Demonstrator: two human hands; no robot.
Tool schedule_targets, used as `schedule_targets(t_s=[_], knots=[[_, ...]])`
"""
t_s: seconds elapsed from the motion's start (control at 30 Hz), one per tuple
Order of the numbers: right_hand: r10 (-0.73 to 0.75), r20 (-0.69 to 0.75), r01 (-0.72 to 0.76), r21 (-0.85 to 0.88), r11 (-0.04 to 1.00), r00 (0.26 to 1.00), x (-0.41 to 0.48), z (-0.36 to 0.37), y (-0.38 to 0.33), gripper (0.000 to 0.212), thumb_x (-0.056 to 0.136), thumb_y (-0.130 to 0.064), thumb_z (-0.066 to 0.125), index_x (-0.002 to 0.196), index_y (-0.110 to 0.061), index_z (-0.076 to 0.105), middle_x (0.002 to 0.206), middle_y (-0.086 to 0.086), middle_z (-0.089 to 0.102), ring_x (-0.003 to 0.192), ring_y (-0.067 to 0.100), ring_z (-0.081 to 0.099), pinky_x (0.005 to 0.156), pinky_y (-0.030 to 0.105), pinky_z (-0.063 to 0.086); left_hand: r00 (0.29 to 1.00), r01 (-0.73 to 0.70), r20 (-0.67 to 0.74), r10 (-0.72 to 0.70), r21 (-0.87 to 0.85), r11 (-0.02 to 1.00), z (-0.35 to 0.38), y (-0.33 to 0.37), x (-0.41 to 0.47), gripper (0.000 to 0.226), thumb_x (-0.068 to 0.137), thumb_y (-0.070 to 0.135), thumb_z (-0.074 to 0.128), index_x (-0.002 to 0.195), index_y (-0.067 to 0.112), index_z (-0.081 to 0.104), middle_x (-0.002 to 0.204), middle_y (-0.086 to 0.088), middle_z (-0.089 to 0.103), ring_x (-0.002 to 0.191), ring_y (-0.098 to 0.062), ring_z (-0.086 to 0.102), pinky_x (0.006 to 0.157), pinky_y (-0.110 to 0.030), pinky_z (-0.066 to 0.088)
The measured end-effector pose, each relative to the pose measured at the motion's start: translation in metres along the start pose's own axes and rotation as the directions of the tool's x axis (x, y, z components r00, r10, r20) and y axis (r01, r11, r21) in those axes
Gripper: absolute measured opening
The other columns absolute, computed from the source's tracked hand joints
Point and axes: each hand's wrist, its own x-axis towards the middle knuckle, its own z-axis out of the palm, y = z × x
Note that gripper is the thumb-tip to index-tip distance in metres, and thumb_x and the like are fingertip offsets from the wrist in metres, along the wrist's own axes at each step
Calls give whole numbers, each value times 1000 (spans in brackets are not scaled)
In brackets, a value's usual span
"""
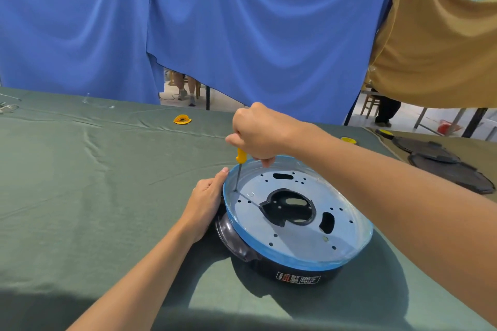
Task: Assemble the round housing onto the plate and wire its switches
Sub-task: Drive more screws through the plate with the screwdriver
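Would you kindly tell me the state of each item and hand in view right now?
round housing: resting on the green cloth, blue rim up.
plate: seated flat inside the housing.
screwdriver: near upright, tip at a hole by the plate's left edge.
right hand: grips the screwdriver's handle.
left hand: holds the housing's left side.

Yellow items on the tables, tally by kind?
yellow-handled screwdriver: 1
small yellow parts: 3
Total: 4
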Motion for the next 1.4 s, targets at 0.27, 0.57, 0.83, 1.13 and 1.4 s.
schedule_targets(t_s=[0.27, 0.57, 0.83, 1.13, 1.4], knots=[[-16, 201, 33, -79, 996, 979, -2, -18, -2, 11, 92, -17, 53, 103, -17, 56, 80, -2, 60, 72, 16, 63, 47, 23, 38, 1000, 8, -22, -8, 8, 1000, 0, 1, -1, 58, 97, 53, 49, 78, 5, 75, 87, -22, 73, 78, -28, 67, 92, -56, 50], [1, 30, 2, -116, 993, 1000, 4, -5, 3, 42, 98, -49, 46, 85, -11, 58, 78, 8, 62, 65, 23, 65, 58, 32, 48, 1000, 17, -16, -17, 20, 1000, 1, 3, -3, 71, 85, 64, 49, 83, -4, 70, 90, -27, 71, 80, -29, 64, 94, -57, 48], [-33, 42, 35, -52, 998, 999, 5, -4, 7, 24, 92, -35, 58, 83, -13, 53, 90, 7, 61, 78, 22, 60, 56, 32, 44, 1000, 4, -3, -4, 13, 1000, 0, 3, -2, 81, 83, 66, 49, 90, -13, 64, 93, -35, 65, 78, -29, 59, 91, -57, 48], [-18, 90, 23, -59, 998, 996, 6, -5, 7, 21, 93, -31, 54, 96, -12, 63, 95, 10, 65, 87, 28, 64, 61, 36, 50, 1000, -9, -16, 9, 18, 1000, 0, 4, -4, 74, 90, 61, 48, 88, -10, 67, 92, -33, 67, 79, -38, 63, 94, -60, 46], [45, 202, -44, -8, 999, 978, 2, -8, 5, 24, 91, -37, 55, 108, -19, 53, 94, 0, 57, 78, 19, 60, 52, 27, 41, 999, 1, -33, 0, 35, 999, -1, 5, -4, 64, 99, 53, 47, 82, -3, 71, 87, -26, 71, 81, -35, 65, 95, -59, 47]])
